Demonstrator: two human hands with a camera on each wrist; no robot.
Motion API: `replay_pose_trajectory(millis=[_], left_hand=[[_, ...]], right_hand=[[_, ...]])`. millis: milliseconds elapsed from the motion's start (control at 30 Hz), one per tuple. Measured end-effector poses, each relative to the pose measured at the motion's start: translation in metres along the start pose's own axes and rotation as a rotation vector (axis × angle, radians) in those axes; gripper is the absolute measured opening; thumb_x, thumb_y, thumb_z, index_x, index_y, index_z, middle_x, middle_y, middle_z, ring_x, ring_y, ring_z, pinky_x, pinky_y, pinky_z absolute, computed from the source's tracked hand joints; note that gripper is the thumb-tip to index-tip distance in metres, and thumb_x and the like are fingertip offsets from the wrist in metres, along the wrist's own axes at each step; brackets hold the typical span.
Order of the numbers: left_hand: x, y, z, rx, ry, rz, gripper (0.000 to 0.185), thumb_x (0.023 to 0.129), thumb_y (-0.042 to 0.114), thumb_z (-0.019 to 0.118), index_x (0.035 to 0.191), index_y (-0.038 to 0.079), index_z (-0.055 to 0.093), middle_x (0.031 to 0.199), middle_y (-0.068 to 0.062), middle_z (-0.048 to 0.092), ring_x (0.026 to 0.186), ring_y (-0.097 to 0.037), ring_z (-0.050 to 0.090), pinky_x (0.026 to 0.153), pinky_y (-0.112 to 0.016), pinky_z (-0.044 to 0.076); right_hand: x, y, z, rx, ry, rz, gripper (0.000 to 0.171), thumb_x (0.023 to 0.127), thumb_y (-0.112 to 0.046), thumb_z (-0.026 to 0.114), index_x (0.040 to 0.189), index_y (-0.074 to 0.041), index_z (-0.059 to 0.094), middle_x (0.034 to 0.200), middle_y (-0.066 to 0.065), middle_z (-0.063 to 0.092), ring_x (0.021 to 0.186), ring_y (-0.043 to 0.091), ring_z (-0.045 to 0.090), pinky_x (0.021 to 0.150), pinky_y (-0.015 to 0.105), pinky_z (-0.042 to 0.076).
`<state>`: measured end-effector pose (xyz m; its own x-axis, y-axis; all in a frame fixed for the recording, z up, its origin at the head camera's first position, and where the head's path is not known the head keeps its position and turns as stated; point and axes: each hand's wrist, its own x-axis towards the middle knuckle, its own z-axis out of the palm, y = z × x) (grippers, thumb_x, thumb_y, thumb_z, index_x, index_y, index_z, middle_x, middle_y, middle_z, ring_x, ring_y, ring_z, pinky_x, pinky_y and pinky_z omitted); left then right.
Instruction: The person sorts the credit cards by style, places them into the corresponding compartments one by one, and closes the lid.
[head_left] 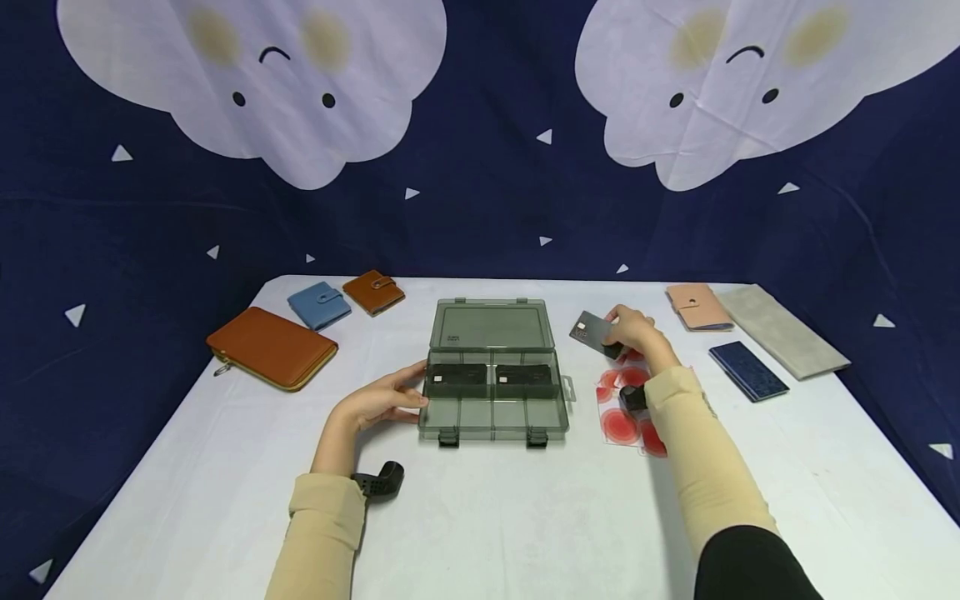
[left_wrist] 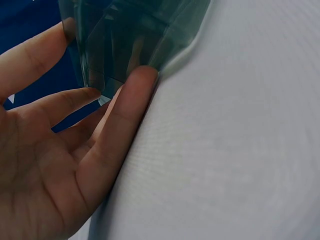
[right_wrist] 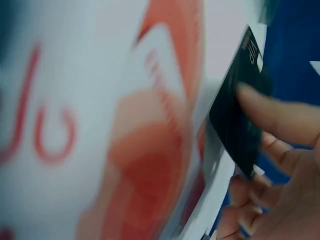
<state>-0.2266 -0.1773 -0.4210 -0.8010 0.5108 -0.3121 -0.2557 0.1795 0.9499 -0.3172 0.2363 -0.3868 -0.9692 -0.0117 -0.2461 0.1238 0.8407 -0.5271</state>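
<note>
Taking the smoky clear organizer box (head_left: 492, 392) at the middle of the tabletop (head_left: 480, 517) as the landmark, and going from left to right: well to its left lie a large tan zip wallet (head_left: 272, 347), then a small blue wallet (head_left: 319, 304) and a small brown wallet (head_left: 373, 292) farther back. The left hand (head_left: 381, 402) rests against the box's left wall, fingers straight and relaxed, touching it and gripping nothing. The lid stands open at the back, and two dark cards (head_left: 491, 377) lie flat in the rear compartments, side by side.

Just right of the box, the right hand (head_left: 636, 332) pinches a dark grey card (head_left: 591, 331), tilted up off the surface, above a sheet printed with red circles (head_left: 626, 412). The card lies right of and slightly behind the box, its long axis slanting toward the lid; the right hand is the nearer one. Farther right are a pink wallet (head_left: 697, 307), a dark blue patterned wallet (head_left: 747, 371) and a long grey pouch (head_left: 783, 330).

The tabletop is covered in white cloth; behind it hangs a navy backdrop with white clouds (head_left: 255, 75).
</note>
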Motion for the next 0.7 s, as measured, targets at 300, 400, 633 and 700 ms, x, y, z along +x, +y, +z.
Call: replay_pose_trajectory(millis=[300, 400, 633, 700], left_hand=[[-0.002, 0.001, 0.001, 0.005, 0.006, -0.008, 0.081, 0.086, 0.003, 0.058, 0.149, 0.007, 0.007, 0.140, -0.027, 0.032, 0.089, -0.013, 0.059, 0.092, -0.043, 0.048], [-0.001, 0.001, 0.000, 0.002, 0.001, -0.009, 0.081, 0.086, 0.003, 0.058, 0.149, 0.006, 0.007, 0.145, -0.025, 0.024, 0.089, -0.013, 0.058, 0.092, -0.043, 0.048], [-0.001, 0.000, 0.000, -0.015, -0.008, -0.009, 0.081, 0.086, 0.001, 0.057, 0.149, 0.006, 0.006, 0.147, -0.026, 0.021, 0.089, -0.013, 0.059, 0.092, -0.044, 0.048], [-0.002, 0.001, 0.001, -0.016, -0.004, -0.012, 0.081, 0.086, 0.001, 0.057, 0.149, 0.006, 0.006, 0.145, -0.026, 0.025, 0.088, -0.013, 0.059, 0.092, -0.043, 0.048]], right_hand=[[-0.018, -0.021, 0.006, 0.357, 0.135, -0.220, 0.025, 0.085, 0.003, 0.056, 0.108, 0.009, 0.049, 0.083, 0.010, 0.052, 0.072, 0.014, 0.046, 0.066, 0.026, 0.038], [-0.029, -0.033, 0.009, 0.455, 0.113, -0.246, 0.026, 0.087, 0.003, 0.056, 0.110, 0.010, 0.048, 0.081, 0.007, 0.053, 0.069, 0.011, 0.048, 0.069, 0.029, 0.039], [-0.050, -0.055, 0.021, 0.514, 0.033, -0.329, 0.023, 0.090, -0.001, 0.051, 0.112, 0.005, 0.053, 0.102, 0.021, 0.056, 0.093, 0.027, 0.052, 0.091, 0.048, 0.038], [-0.055, -0.058, 0.026, 0.522, -0.004, -0.395, 0.021, 0.089, -0.003, 0.052, 0.109, 0.002, 0.057, 0.100, 0.019, 0.058, 0.094, 0.026, 0.052, 0.089, 0.046, 0.040]])
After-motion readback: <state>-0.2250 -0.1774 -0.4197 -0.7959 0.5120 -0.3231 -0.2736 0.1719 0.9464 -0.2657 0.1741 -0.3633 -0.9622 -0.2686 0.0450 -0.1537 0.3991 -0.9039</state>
